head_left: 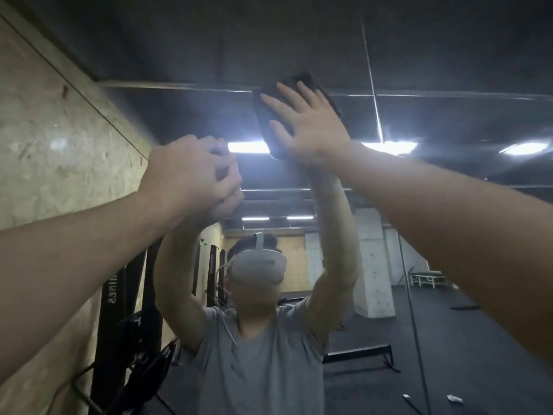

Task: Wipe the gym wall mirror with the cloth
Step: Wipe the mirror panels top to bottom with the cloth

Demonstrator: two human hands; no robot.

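Observation:
The wall mirror [434,235] fills the view ahead and reflects a person in a grey shirt and headset with both arms raised. A dark folded cloth [266,115] lies flat against the glass near the mirror's top edge. My right hand [305,118] presses on the cloth with straight, spread fingers. My left hand [191,172] is raised to the left and lower, fingers curled into a loose fist against the glass, touching its own reflection. I see nothing held in it.
A plywood wall [54,139] runs along the left, meeting the mirror's left edge. Black gym equipment [125,324] leans low against that wall. A vertical mirror seam [410,295] runs at the right. Bright ceiling lights [389,146] reflect near my hands.

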